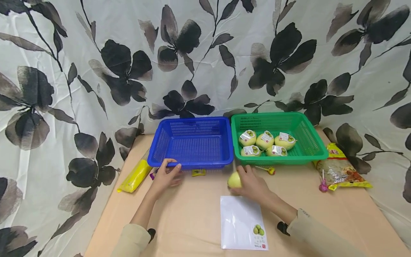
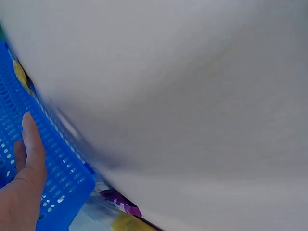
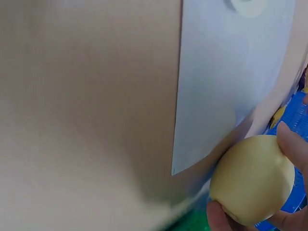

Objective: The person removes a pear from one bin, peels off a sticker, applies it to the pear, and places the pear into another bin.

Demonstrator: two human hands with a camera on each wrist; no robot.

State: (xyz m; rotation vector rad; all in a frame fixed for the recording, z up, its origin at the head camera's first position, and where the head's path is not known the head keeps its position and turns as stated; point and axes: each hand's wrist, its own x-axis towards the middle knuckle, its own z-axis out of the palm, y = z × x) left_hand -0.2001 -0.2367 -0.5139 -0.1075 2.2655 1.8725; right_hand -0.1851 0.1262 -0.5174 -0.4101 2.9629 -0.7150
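My right hand [image 1: 253, 184] grips a pale yellow pear [image 3: 252, 180] between thumb and fingers, just in front of the two baskets. Beneath it on the table lies a white sheet [image 1: 239, 221] printed with green fruits and some writing. At the near-left side of the blue basket [image 1: 189, 166], my left hand [image 1: 165, 178] has its fingertips right at the rim. Those fingers look fairly straight beside the perforated wall in the left wrist view. Several pears [image 1: 264, 140] with white labels sit in the green basket [image 1: 308, 157] to the right.
A long yellow package [image 1: 136, 176] lies left of the blue basket. Small yellow [image 1: 198, 172] and purple wrappers [image 2: 120, 202] poke out along its front. One lollipop [image 1: 271, 171] lies before the green basket, another [image 1: 323, 186] by a snack bag [image 1: 343, 169]. Floral cloth [image 1: 205, 60] hangs behind.
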